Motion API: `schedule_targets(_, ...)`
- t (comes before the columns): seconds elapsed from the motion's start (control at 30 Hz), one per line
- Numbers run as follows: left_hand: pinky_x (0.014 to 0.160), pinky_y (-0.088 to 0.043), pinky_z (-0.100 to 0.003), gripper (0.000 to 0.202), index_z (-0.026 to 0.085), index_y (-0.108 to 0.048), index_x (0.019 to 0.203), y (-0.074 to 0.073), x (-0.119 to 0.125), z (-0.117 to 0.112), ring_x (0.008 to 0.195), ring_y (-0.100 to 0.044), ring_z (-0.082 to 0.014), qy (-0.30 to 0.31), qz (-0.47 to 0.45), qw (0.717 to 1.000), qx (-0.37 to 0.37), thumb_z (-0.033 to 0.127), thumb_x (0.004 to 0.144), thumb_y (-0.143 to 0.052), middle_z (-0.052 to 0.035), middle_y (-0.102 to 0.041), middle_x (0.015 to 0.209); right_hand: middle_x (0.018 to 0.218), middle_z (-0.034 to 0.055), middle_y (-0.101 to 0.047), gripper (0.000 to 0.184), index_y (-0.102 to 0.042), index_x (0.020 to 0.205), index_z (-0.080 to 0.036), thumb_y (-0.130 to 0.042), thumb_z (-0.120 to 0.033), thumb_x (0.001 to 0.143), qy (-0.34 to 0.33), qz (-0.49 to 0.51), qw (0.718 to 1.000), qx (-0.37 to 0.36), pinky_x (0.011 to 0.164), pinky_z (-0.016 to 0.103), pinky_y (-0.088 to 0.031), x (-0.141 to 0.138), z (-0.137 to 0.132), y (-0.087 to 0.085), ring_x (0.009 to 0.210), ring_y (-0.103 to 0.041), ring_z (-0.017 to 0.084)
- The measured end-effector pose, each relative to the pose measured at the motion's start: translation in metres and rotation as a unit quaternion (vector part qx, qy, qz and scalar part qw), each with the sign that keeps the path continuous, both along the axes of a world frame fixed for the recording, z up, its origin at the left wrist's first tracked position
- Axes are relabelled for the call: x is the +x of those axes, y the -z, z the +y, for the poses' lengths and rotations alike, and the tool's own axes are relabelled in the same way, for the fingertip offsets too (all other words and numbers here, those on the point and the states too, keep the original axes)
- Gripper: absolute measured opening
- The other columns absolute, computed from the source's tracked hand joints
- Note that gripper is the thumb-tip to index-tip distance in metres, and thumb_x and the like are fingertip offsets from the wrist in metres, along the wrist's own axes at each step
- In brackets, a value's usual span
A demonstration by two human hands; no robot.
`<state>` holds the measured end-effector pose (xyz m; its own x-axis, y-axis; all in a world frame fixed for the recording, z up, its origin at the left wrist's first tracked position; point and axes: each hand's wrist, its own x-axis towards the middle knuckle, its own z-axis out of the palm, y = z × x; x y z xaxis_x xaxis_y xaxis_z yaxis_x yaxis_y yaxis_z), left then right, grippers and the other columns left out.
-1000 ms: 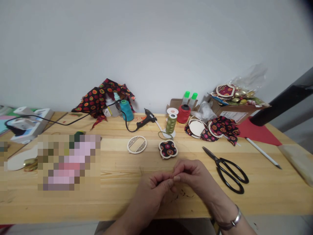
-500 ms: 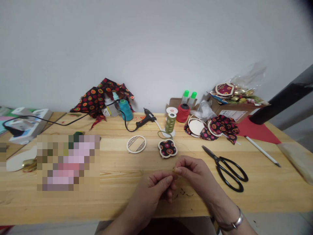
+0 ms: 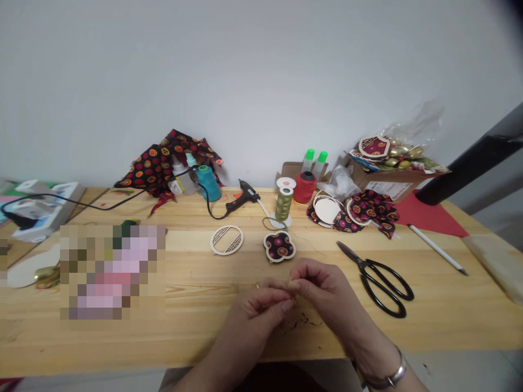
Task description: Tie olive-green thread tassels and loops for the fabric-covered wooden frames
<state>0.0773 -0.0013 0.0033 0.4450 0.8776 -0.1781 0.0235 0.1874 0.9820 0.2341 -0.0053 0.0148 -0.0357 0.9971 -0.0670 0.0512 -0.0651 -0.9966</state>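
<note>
Above the front part of the table, my left hand (image 3: pixel 263 313) and my right hand (image 3: pixel 316 283) meet, fingertips pinched close together. Whatever lies between the fingers is too fine to make out. Just beyond them rests a flower-shaped wooden frame (image 3: pixel 279 246) backed with dark patterned fabric. An oval wooden frame (image 3: pixel 227 240) with lattice parts lies to its left. Behind the flower frame stands a spool of olive-green cord (image 3: pixel 283 204), a loose end trailing near the frame. Black-handled scissors (image 3: pixel 378 277) lie to the right of my right hand. Dark scraps (image 3: pixel 303 320) are scattered below my fingers.
At the back are a glue gun (image 3: pixel 243 197), a teal thread cone (image 3: pixel 208 184), a red thread cone (image 3: pixel 305 188) and patterned fabric (image 3: pixel 153 166). A filled cardboard box (image 3: pixel 386 185) stands back right, a white pen (image 3: pixel 437 249) before it. A power strip (image 3: pixel 53 209) lies left.
The fingers of my left hand have shifted slightly, with one now stretched out behind the pinch. My right hand stays nearly where it was, still pinched. The objects on the table have not moved.
</note>
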Motion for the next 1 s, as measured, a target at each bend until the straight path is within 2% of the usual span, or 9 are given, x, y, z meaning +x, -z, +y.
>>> schedule_targets(0.13, 0.097, -0.033, -0.034, 0.013, 0.025, -0.078, 0.072, -0.001, -0.004, 0.003, 0.113, -0.047, -0.0256, -0.033, 0.029, 0.996, 0.079, 0.027, 0.076, -0.066, -0.0072, -0.057, 0.112, 0.059, -0.0037, -0.057, 0.01, -0.063, 0.062, -0.017, -0.064, -0.018, 0.072, 0.006, 0.015, 1.0, 0.02, 0.058, 0.022, -0.041, -0.003, -0.001, -0.003, 0.059, -0.05, 0.01)
schedule_targets(0.2, 0.101, -0.029, -0.037, 0.011, 0.025, -0.078, 0.072, -0.002, -0.007, 0.006, 0.119, -0.043, -0.0278, -0.064, 0.038, 0.993, 0.094, 0.028, 0.075, -0.068, -0.0077, -0.055, 0.122, 0.065, -0.0021, -0.064, 0.003, -0.068, 0.071, -0.018, -0.065, -0.02, 0.072, 0.02, 0.03, 0.999, 0.03, 0.062, 0.023, -0.045, -0.003, -0.001, -0.004, 0.064, -0.057, 0.012)
schedule_targets(0.33, 0.105, -0.025, -0.043, 0.011, 0.025, -0.078, 0.071, -0.005, -0.011, 0.01, 0.127, -0.036, -0.0301, -0.126, 0.015, 0.989, 0.071, 0.032, 0.073, -0.069, -0.0045, -0.042, 0.143, 0.095, 0.004, -0.072, 0.022, -0.07, 0.101, -0.022, -0.062, -0.031, 0.082, 0.038, 0.074, 0.996, 0.036, 0.087, 0.033, -0.048, -0.005, -0.001, 0.003, 0.092, -0.064, 0.018)
schedule_targets(0.43, 0.107, -0.024, -0.044, 0.012, 0.025, -0.077, 0.071, -0.006, -0.013, 0.012, 0.131, -0.032, -0.0306, -0.158, -0.017, 0.987, 0.036, 0.036, 0.072, -0.071, -0.0019, -0.036, 0.149, 0.103, 0.0072, -0.071, 0.03, -0.068, 0.108, -0.022, -0.061, -0.038, 0.084, 0.01, 0.135, 0.991, 0.003, 0.095, 0.039, -0.045, -0.014, -0.001, 0.009, 0.1, -0.064, 0.02)
schedule_targets(0.53, 0.108, -0.023, -0.044, 0.012, 0.024, -0.077, 0.071, -0.007, -0.012, 0.012, 0.132, -0.031, -0.0306, -0.175, -0.05, 0.983, 0.013, 0.036, 0.07, -0.072, -0.0011, -0.032, 0.151, 0.099, 0.0055, -0.072, 0.029, -0.069, 0.107, -0.023, -0.061, -0.038, 0.084, -0.033, 0.174, 0.984, -0.015, 0.097, 0.039, -0.043, -0.026, 0.0, 0.008, 0.101, -0.063, 0.02)
schedule_targets(0.6, 0.108, -0.024, -0.044, 0.012, 0.023, -0.077, 0.07, -0.008, -0.012, 0.012, 0.133, -0.03, -0.0304, -0.178, -0.064, 0.982, -0.002, 0.034, 0.07, -0.073, -0.0015, -0.03, 0.152, 0.093, 0.0029, -0.072, 0.024, -0.071, 0.104, -0.025, -0.059, -0.035, 0.085, -0.067, 0.188, 0.98, -0.014, 0.094, 0.035, -0.044, -0.032, 0.0, 0.005, 0.095, -0.063, 0.018)
schedule_targets(0.7, 0.106, -0.026, -0.041, 0.014, 0.021, -0.075, 0.066, -0.007, -0.013, 0.012, 0.132, -0.03, -0.0291, -0.175, -0.072, 0.982, -0.014, 0.032, 0.073, -0.071, 0.0, -0.027, 0.153, 0.077, 0.0, -0.069, 0.02, -0.075, 0.094, -0.022, -0.06, -0.03, 0.083, -0.089, 0.184, 0.979, -0.017, 0.077, 0.026, -0.046, -0.036, 0.0, 0.001, 0.076, -0.06, 0.013)
schedule_targets(0.8, 0.104, -0.029, -0.037, 0.012, 0.021, -0.074, 0.064, -0.006, -0.014, 0.012, 0.128, -0.033, -0.0264, -0.18, -0.095, 0.979, -0.015, 0.028, 0.073, -0.072, 0.0026, -0.027, 0.153, 0.062, -0.0024, -0.062, 0.014, -0.075, 0.08, -0.018, -0.065, -0.026, 0.077, -0.056, 0.148, 0.986, -0.044, 0.058, 0.021, -0.039, -0.035, 0.0, 0.002, 0.06, -0.051, 0.009)
schedule_targets(1.0, 0.096, -0.035, -0.028, 0.005, 0.022, -0.075, 0.067, -0.004, -0.015, 0.015, 0.119, -0.04, -0.0207, -0.21, -0.149, 0.966, -0.034, 0.025, 0.071, -0.075, 0.0031, -0.035, 0.148, 0.054, -0.0024, -0.058, 0.017, -0.068, 0.06, -0.015, -0.069, -0.028, 0.072, 0.003, 0.062, 0.996, -0.069, 0.053, 0.021, -0.035, -0.024, -0.003, 0.006, 0.054, -0.046, 0.009)
